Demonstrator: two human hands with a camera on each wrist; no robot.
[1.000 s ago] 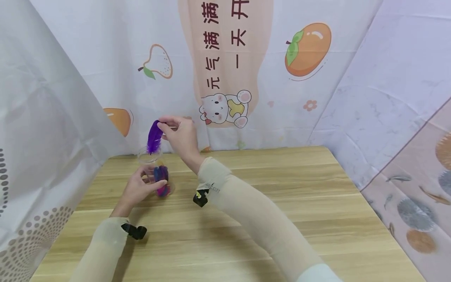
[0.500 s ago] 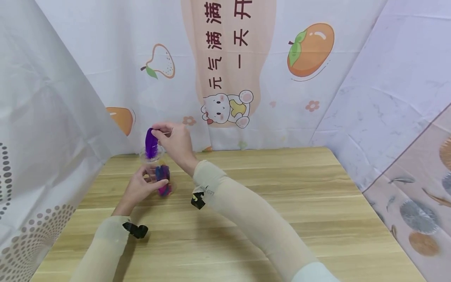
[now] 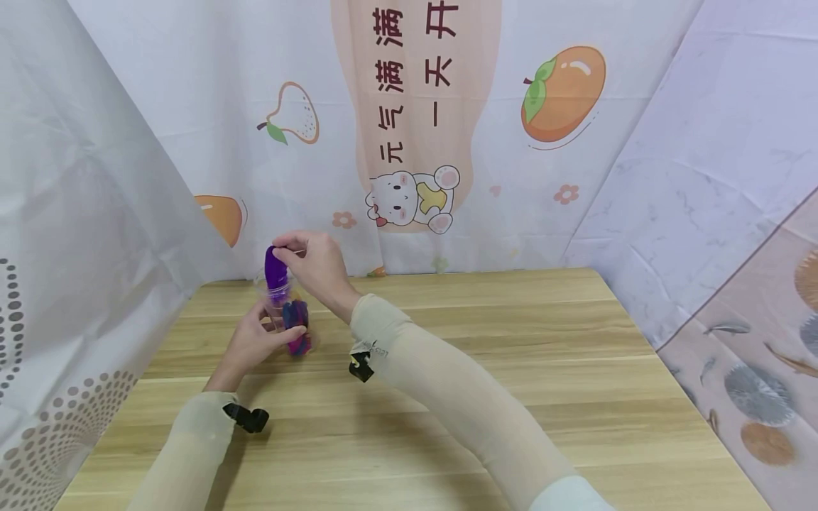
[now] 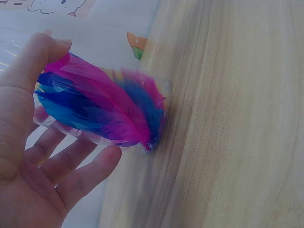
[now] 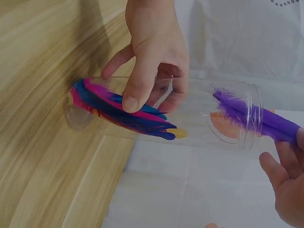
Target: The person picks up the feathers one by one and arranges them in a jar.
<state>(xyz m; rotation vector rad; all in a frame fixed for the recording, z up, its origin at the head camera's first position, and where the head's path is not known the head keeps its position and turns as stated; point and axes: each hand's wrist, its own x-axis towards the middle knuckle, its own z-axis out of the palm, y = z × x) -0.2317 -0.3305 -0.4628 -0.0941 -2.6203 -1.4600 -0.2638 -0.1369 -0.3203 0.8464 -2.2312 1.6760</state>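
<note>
A clear plastic jar stands upright on the table near its back left. My left hand holds it around the middle, thumb on one side and fingers on the other. Inside its lower part lie several pink, blue and teal feathers, with a bit of yellow showing beside them. My right hand pinches a purple feather by one end above the jar. The lower, fluffy end of that feather is inside the jar's mouth, as the right wrist view shows; its upper part is still outside.
The wood-grain table extends to the right and front of the jar. Printed white cloth hangs right behind the table's back edge, and more cloth hangs at both sides. Small black cameras are strapped to both wrists.
My right hand has come down and slightly left, and the purple feather has gone from above the jar's rim to partly inside its mouth. The left hand keeps its hold on the jar.
</note>
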